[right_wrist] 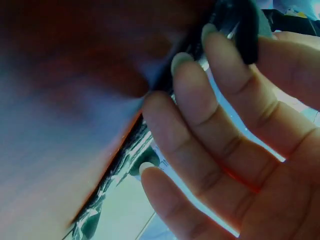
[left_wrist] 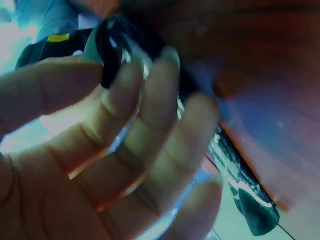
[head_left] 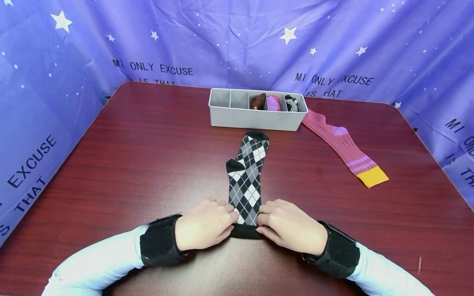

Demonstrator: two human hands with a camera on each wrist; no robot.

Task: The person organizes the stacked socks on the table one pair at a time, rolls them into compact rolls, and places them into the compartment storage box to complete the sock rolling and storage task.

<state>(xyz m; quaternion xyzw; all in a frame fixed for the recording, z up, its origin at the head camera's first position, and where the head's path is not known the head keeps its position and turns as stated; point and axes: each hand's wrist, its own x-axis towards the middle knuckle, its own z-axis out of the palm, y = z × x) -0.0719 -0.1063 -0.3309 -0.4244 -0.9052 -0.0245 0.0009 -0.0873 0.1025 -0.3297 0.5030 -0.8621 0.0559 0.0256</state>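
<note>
The argyle sock lies lengthwise near-to-far, toe aimed toward the gray box, heel jutting left, left hand and right hand each pinching its near cuff.

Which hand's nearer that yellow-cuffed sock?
Right. The right hand grips the right edge of the argyle sock, the yellow-cuffed sock ahead to its right; the left hand grips the left edge, farther away.

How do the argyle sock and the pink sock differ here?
The argyle sock has black, gray and white diamonds; the pink sock has purple stripes and a yellow cuff. The left hand and right hand grip the argyle sock at its cuff; neither touches the pink sock. Both socks lie on the table.
</note>
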